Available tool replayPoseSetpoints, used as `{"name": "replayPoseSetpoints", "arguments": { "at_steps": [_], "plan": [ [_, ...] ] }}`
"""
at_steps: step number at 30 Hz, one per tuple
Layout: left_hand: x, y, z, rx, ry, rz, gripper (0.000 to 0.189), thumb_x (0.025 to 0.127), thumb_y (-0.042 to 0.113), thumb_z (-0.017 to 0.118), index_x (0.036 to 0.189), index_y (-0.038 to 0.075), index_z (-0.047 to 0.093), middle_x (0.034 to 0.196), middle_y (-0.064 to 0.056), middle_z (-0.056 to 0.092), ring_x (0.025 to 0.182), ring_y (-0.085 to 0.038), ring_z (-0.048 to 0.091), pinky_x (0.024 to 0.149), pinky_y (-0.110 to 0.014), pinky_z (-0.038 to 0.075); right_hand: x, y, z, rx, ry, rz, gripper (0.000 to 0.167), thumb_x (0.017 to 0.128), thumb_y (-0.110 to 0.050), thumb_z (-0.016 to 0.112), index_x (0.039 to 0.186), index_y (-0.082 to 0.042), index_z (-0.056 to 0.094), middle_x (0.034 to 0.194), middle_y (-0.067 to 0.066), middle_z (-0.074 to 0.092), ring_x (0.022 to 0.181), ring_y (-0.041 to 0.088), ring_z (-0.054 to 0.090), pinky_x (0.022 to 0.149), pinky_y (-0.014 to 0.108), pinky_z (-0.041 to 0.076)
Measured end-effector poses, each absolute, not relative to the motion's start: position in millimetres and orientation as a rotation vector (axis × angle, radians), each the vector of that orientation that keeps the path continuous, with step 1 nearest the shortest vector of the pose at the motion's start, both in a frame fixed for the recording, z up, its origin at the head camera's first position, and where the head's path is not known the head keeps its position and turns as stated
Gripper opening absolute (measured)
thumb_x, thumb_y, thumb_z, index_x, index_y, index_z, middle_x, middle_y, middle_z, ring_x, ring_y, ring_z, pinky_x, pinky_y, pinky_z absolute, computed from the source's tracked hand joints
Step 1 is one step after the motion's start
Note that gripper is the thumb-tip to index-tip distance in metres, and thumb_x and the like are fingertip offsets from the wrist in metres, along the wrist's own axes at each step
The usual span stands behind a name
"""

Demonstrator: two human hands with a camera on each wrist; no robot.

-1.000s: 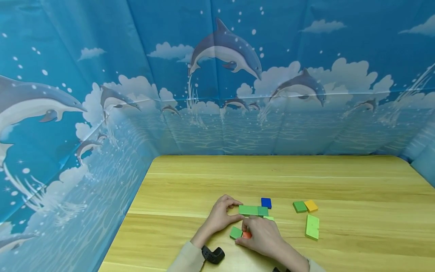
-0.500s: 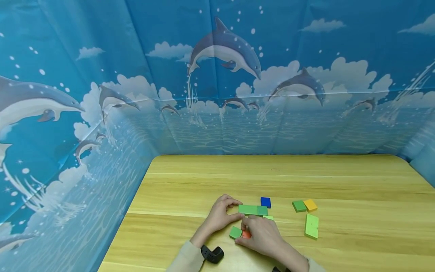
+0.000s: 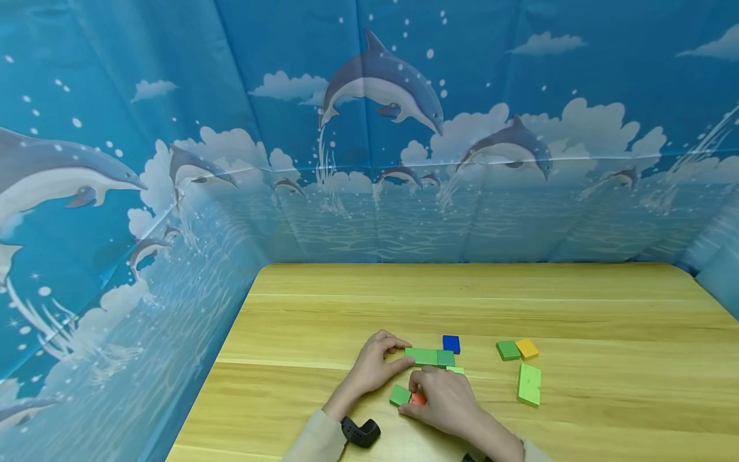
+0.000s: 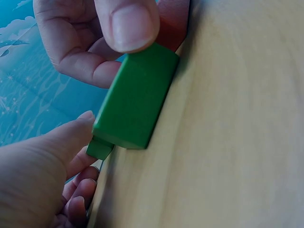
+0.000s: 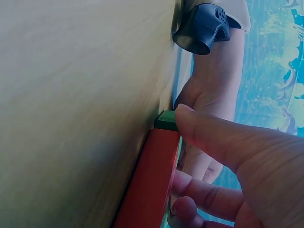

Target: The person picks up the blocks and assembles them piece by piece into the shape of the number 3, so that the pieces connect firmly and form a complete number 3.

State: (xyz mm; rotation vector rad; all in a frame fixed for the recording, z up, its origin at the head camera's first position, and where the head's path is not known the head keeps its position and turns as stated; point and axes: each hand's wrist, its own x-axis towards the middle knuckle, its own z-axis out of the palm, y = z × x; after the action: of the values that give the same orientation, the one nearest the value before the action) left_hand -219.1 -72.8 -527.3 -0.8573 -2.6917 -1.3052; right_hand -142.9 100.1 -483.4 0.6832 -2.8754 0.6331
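Note:
My left hand [image 3: 375, 361] holds the left end of a long green block [image 3: 421, 357] between thumb and fingers. A shorter green block [image 3: 446, 358] continues that row on the right. Closer to me, my right hand [image 3: 444, 396] pinches a square green block [image 3: 400, 394] at its right end. In the left wrist view the right thumb presses on this green block [image 4: 137, 97], with a curled finger at its other side. An orange-red block [image 3: 418, 398] lies beside it, partly hidden under the right hand; the right wrist view shows the red block [image 5: 149, 180] lengthwise along the tabletop.
Behind the right hand a light green block [image 3: 455, 370] peeks out. A blue block [image 3: 451, 344] lies behind the row. Off to the right are a green block [image 3: 509, 350], a yellow-orange block [image 3: 527, 348] and a lime block [image 3: 529, 385]. A dolphin-print curtain [image 3: 369, 212] borders the wooden table [image 3: 623, 359].
The left thumb has shifted slightly onto the near edge of the long green block. The right hand and the other blocks stay where they were.

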Motion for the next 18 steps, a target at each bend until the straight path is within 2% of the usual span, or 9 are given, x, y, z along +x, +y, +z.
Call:
{"name": "replayPoseSetpoints", "arguments": {
  "at_steps": [18],
  "plan": [
    [-219.1,-72.2,-527.2,-0.853,-2.673,-1.306,0.027,0.09,0.035,0.065,0.109,0.015,0.07,0.095,0.006,0.054,0.082,-0.007,0.046,0.073,-0.023,0.04,-143.5,100.9,-483.1,0.692,-2.867,0.601,0.035,0.068,-0.05,0.08,0.07,-0.025,0.056,0.065,-0.015,0.041,0.055,0.001,0.038,0.046,0.025,0.03]
  ]
}}
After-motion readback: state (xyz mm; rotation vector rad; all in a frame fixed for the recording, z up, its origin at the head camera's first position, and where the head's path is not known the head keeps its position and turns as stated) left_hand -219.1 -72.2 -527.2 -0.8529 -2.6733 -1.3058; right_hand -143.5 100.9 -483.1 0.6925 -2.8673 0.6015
